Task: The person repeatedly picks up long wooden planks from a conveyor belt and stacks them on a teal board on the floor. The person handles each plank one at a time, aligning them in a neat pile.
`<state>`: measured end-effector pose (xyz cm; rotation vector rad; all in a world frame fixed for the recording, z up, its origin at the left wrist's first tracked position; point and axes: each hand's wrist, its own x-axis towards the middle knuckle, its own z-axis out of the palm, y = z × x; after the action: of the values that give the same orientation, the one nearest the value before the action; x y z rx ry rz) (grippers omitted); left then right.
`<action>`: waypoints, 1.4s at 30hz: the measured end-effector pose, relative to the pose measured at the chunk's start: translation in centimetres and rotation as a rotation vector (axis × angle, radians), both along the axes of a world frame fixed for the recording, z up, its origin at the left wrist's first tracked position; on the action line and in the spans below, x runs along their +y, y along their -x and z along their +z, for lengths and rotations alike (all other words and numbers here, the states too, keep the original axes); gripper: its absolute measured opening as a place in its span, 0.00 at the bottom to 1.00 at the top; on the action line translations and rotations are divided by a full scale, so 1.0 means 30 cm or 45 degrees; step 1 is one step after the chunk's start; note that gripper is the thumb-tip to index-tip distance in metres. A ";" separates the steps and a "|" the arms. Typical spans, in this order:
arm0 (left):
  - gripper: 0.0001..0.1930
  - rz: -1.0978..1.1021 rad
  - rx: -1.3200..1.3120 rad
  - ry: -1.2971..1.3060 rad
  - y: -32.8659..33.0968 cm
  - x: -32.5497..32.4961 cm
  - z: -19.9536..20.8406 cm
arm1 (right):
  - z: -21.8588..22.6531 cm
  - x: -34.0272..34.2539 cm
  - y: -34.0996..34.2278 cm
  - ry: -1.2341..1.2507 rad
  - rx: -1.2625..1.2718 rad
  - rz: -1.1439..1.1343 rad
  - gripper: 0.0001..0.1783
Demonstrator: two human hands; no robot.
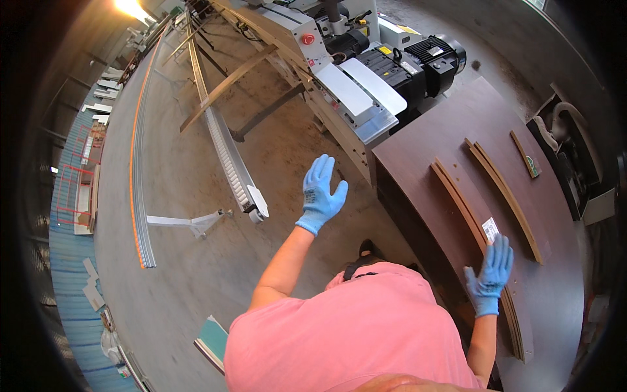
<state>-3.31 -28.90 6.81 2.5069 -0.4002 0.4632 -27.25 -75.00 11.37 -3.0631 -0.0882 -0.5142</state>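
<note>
My left hand (322, 196), in a blue work glove, is raised over the floor with fingers stretched and thumb apart, holding nothing. The end of a roller conveyor rail (228, 157) lies to its left. My right hand (490, 274), gloved the same way, is spread flat over a long stack of thin brown boards (462, 202) on the dark brown table (418, 150). Whether its palm touches the boards cannot be made out. A white label (490, 229) shows just beyond its fingertips. Another brown strip stack (506, 196) lies farther right.
Ahead stands a machine with a red button (308, 40), white panels (372, 85) and black motors (436, 62). A short strip (522, 153) lies at the table's far right. Long orange-edged strips (138, 170) rest on a stand (189, 223) at left. A green-topped board (212, 340) is low left.
</note>
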 end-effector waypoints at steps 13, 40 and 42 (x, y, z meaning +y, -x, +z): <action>0.42 0.238 0.059 -0.291 -0.290 0.435 -0.051 | -0.280 0.284 -0.258 -0.218 0.162 0.152 0.45; 0.52 0.555 0.343 -0.901 -0.804 0.831 -0.087 | -0.273 0.302 -0.275 -0.186 0.109 0.130 0.41; 0.53 0.541 0.349 -0.876 -0.812 0.845 -0.098 | -0.271 0.302 -0.278 -0.179 0.114 0.127 0.42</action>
<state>21.06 -3.56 3.86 3.2873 0.1190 0.1327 -18.92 -65.94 3.25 -2.9215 -0.1923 -0.3613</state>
